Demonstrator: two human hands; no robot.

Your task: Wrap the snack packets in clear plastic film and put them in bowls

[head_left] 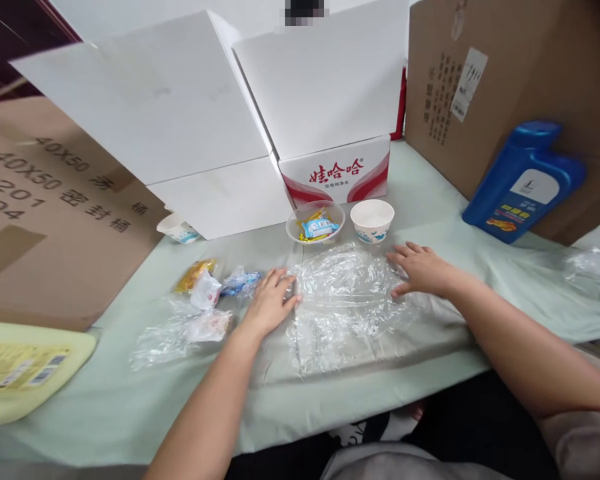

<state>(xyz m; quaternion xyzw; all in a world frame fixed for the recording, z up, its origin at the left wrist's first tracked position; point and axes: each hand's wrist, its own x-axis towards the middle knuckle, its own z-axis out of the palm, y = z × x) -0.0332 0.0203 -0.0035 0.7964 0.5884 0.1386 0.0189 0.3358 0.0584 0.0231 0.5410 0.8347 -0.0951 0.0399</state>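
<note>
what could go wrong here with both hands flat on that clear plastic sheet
1. The crinkled clear plastic sheet is pinned only at its sides by the left hand and right hand; it may slide or bunch on the pale green cloth.
2. The clear bowl of wrapped sweets and white paper cup stand right behind the sheet; a forward push could tip them.

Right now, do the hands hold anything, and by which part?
Nothing is gripped. Both hands lie flat on the clear plastic sheet: left hand on its left edge, right hand on its right edge.
</note>
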